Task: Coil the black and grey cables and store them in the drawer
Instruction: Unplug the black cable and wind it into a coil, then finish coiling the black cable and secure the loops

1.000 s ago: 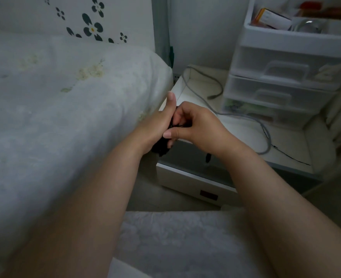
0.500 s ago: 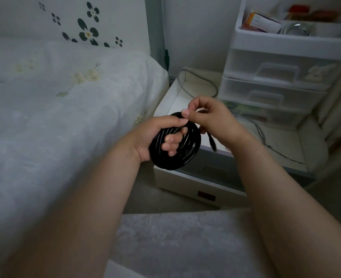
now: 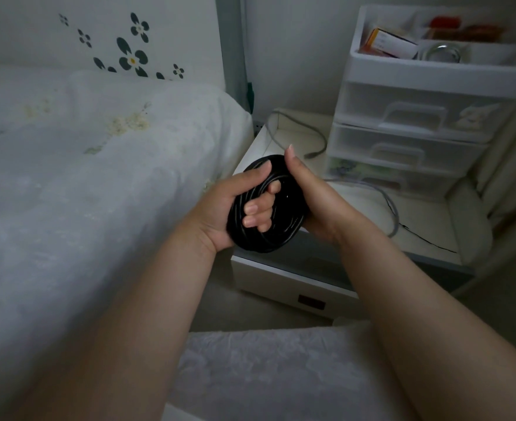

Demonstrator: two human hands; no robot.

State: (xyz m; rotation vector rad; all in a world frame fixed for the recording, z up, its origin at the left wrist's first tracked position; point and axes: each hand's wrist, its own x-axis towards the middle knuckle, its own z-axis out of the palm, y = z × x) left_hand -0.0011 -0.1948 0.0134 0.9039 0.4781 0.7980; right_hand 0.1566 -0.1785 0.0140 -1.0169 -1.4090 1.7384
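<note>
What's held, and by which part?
Coiled black cable: left hand grips through its left side; right hand cups its right edge.

no readable text, labels or numbers anywhere
</note>
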